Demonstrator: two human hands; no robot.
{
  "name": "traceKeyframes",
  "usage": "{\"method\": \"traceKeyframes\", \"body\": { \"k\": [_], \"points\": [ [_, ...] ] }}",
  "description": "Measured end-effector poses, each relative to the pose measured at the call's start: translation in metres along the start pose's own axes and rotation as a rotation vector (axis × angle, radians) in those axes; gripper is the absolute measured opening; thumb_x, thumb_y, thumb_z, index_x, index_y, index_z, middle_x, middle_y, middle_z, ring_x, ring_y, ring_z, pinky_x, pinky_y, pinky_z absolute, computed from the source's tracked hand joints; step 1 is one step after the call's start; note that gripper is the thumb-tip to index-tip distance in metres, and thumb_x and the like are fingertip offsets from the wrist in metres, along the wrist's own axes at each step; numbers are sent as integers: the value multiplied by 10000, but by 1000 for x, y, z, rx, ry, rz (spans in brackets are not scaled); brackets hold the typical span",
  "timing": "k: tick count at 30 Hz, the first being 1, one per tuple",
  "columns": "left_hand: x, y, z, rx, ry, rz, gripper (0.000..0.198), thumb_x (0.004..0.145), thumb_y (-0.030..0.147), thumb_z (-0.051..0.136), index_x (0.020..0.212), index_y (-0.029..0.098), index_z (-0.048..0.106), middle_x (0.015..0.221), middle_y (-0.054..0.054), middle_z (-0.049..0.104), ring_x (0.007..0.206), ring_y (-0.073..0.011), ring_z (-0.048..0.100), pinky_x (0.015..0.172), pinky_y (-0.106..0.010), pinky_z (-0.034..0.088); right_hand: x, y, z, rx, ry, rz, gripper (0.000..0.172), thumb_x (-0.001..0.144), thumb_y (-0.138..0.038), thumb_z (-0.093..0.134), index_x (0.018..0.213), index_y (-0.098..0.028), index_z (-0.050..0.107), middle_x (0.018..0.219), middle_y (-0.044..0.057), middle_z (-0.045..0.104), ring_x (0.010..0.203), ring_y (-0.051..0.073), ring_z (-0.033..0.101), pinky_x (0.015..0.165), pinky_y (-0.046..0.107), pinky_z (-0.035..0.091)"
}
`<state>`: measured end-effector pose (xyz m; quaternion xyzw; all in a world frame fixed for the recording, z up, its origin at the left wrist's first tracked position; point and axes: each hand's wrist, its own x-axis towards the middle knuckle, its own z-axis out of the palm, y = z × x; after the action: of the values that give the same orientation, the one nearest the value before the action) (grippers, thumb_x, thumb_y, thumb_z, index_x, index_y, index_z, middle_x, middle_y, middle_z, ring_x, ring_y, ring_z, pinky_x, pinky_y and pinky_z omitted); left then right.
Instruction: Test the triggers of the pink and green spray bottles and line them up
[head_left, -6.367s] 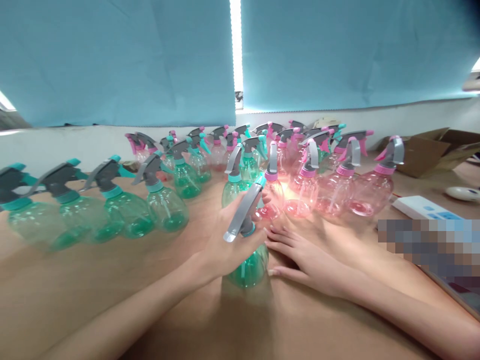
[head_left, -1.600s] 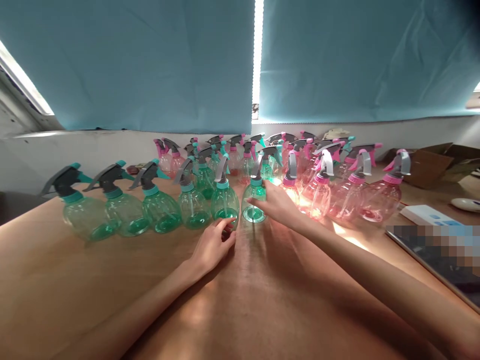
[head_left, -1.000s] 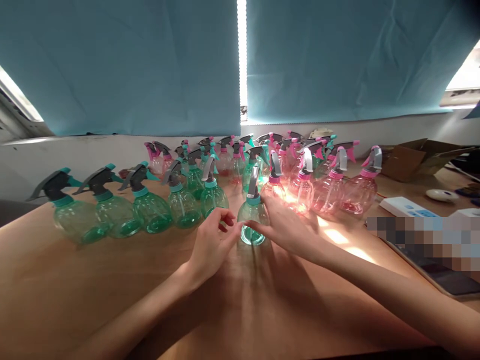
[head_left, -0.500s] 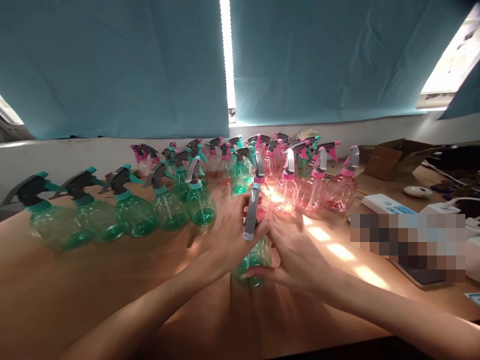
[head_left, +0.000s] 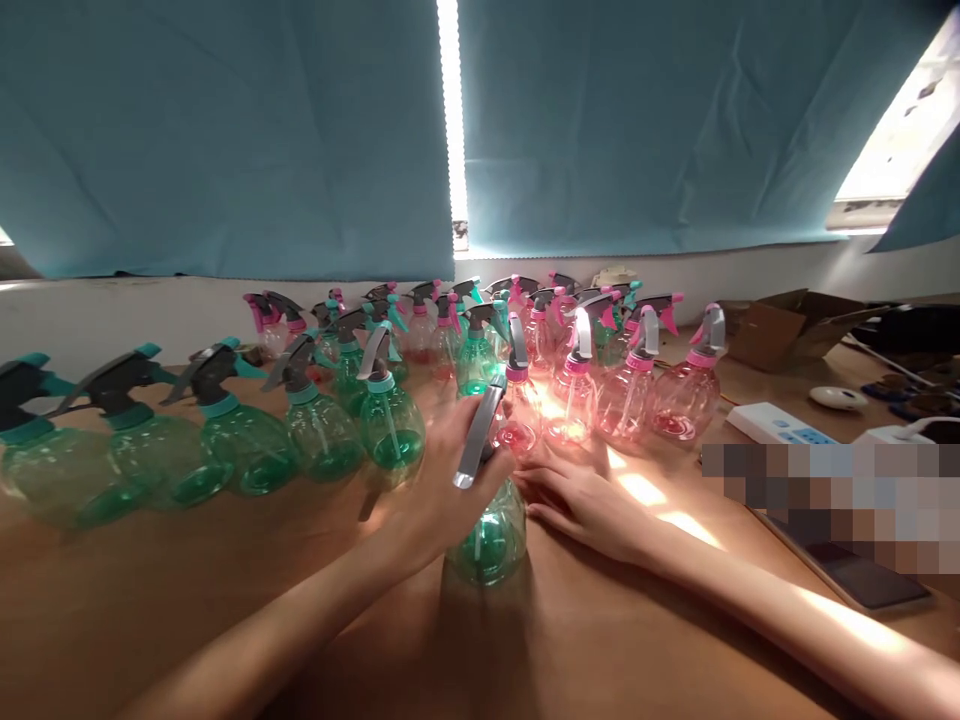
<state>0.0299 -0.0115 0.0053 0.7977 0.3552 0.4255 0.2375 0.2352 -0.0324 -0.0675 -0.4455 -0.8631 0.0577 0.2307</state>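
Close in front of me, a clear green spray bottle (head_left: pixel 491 548) with a grey trigger head stands on the wooden table. My left hand (head_left: pixel 448 490) is wrapped round its neck and head from the left; the far fingers are hidden. On the bottle's right side, my right hand (head_left: pixel 581 500) lies low with fingers stretched out and slightly spread; whether its fingertips touch the bottle I cannot tell. A pink spray bottle (head_left: pixel 517 420) stands just beyond both hands. Left of my left hand is another green spray bottle (head_left: pixel 393 425), holding a straw-like tube inside.
A row of green bottles (head_left: pixel 247 445) runs left, and pink ones (head_left: pixel 626 400) stand right, with several mixed bottles behind. At right are a power strip (head_left: pixel 780 425), a phone (head_left: pixel 855 575), a white mouse (head_left: pixel 838 399) and a cardboard box (head_left: pixel 776 330). Blue curtains (head_left: pixel 300 130) hang behind.
My right hand has drawn away from the front of the bottle to its right side and lowered. My left hand keeps its hold as the bottle's head tilts slightly. The view has shifted a little.
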Motion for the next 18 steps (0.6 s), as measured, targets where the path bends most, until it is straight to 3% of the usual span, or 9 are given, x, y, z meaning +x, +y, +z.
{"method": "traceKeyframes", "body": {
  "k": [6, 13, 18],
  "points": [
    [4, 1, -6, 8, -34, 73, 85, 810, 133, 480, 857, 194, 515, 722, 36, 465, 568, -93, 363, 569, -248, 334, 6, -11, 4, -119, -12, 12, 328, 1009, -389, 401, 1218, -305, 639, 1238, 56, 682, 1197, 284, 592, 1118, 630, 224],
    [3, 2, -10, 10, -88, 66, 80, 802, 143, 465, 819, 201, 518, 610, 57, 379, 527, -97, 350, 537, -250, 327, 2, -12, 1, -59, 31, -2, 317, 990, -411, 443, 1229, -346, 642, 1266, 42, 669, 1260, 292, 547, 1115, 599, 282],
    [4, 2, -9, -4, -90, 69, 75, 827, 173, 475, 871, 208, 525, 654, 35, 432, 633, -132, 472, 639, -278, 440, 1, -10, 2, -36, -21, 3, 346, 993, -431, 424, 1253, -347, 637, 1303, 53, 645, 1292, 295, 515, 1114, 549, 334]
  ]
}}
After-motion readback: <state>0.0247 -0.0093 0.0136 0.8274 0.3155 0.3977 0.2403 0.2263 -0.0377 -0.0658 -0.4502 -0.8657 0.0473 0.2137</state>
